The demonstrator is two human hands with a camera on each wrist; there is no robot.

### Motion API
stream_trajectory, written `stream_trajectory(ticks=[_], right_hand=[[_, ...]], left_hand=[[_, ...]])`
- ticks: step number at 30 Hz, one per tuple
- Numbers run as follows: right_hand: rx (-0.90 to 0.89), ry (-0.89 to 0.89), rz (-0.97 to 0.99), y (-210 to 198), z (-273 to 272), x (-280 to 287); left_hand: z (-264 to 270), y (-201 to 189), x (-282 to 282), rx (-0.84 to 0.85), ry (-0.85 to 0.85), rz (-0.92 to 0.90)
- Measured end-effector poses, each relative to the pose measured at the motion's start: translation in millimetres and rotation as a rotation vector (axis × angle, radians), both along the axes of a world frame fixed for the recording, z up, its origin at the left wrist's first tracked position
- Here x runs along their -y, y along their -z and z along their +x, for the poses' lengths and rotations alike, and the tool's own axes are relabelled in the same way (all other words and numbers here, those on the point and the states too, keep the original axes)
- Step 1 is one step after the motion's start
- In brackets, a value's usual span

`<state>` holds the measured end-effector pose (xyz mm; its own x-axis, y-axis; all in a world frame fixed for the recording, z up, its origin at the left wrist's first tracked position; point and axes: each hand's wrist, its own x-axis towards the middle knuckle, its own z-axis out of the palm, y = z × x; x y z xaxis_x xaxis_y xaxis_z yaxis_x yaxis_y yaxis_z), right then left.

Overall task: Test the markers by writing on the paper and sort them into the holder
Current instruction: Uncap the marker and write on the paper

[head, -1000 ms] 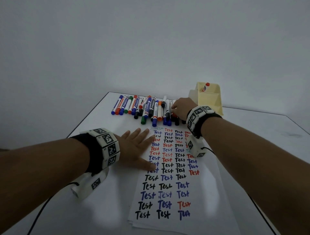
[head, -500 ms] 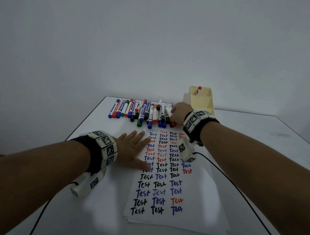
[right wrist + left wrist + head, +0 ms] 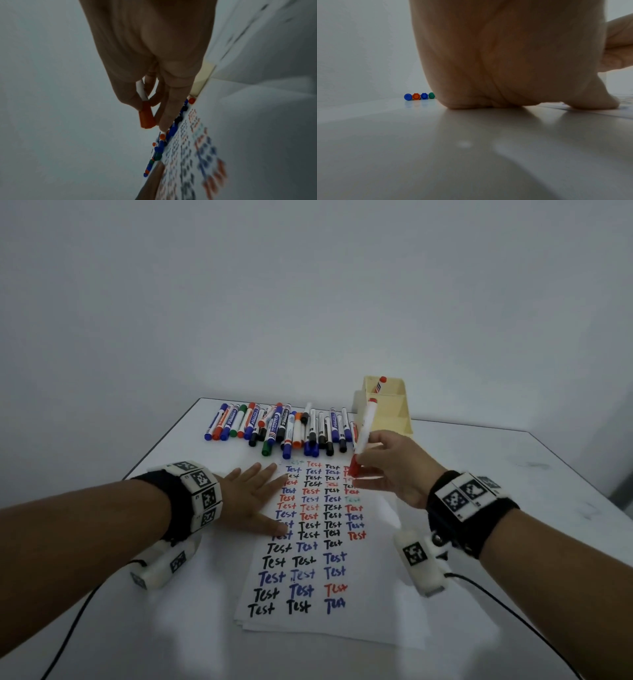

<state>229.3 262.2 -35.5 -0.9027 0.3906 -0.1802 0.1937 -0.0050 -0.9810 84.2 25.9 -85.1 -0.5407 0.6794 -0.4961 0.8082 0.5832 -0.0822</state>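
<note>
Bare forearms. Black wristbands [image 3: 472,522], each ringed with white blocks bearing black square tags [image 3: 205,491]. White camera pods [image 3: 419,563] beneath, black cables [image 3: 68,631] trailing.

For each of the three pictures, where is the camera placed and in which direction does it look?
Head: worn high, looks forward and down at the paper; both forearms show.
Left wrist: sits low by the table, looks along the left hand lying flat.
Right wrist: raised, looks along the right hand gripping the red marker.
Shared: all three show the marker row.
</note>
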Motion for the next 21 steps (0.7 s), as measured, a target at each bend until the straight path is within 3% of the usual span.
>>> stream_trajectory(ticks=[8,16,21], right_hand=[[-0.054,-0.040,-0.157,31,65,14],[-0.225,0.085,-0.364,54,81,9],[-0.309,0.092,-0.423,60,85,6]], left_hand=[[4,-6,0,0.005,-0.007,-0.020],[17,-19,-10,-0.028,-0.079,-0.040],[40,-44,-34,-0.144,-0.081,-0.015]])
